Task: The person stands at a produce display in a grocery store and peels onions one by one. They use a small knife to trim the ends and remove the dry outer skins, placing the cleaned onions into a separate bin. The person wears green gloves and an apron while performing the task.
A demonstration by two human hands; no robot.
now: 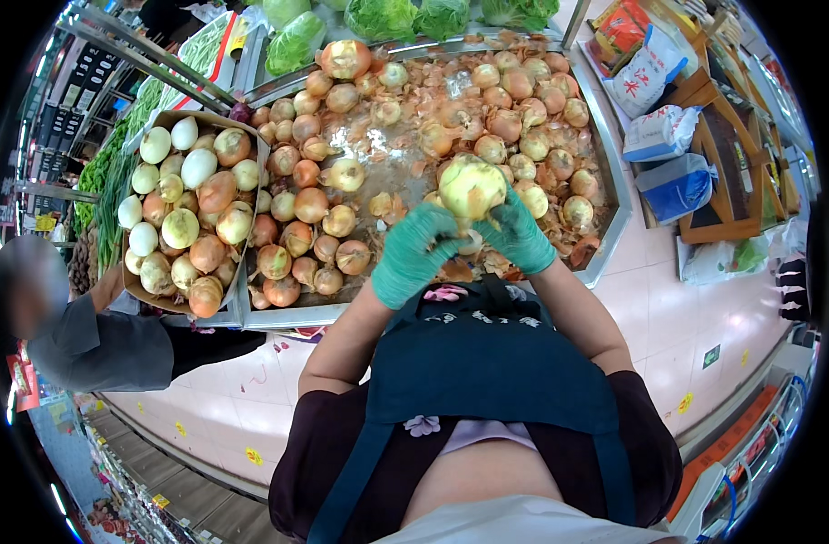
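Note:
A large pale yellow-green onion [472, 187] is held up over the produce bin, between my two gloved hands. My left hand [414, 251], in a green glove, grips its lower left side with the fingers drawn in near its underside. On the other side my right hand [521, 228], gloved likewise, curls around the lower right of the onion. The fingertips meet close below it and are partly hidden. Loose onion skins [414, 88] and more brown onions [516, 85] lie in the metal-edged bin [608, 231] beneath.
A cardboard box [257, 204] heaped with onions, several peeled white, stands at the left. Beside it is a person in a grey shirt [125, 350]. Cabbages [380, 19] line the bin's far side. Bagged goods [673, 187] sit by a wooden stand [727, 211] at right.

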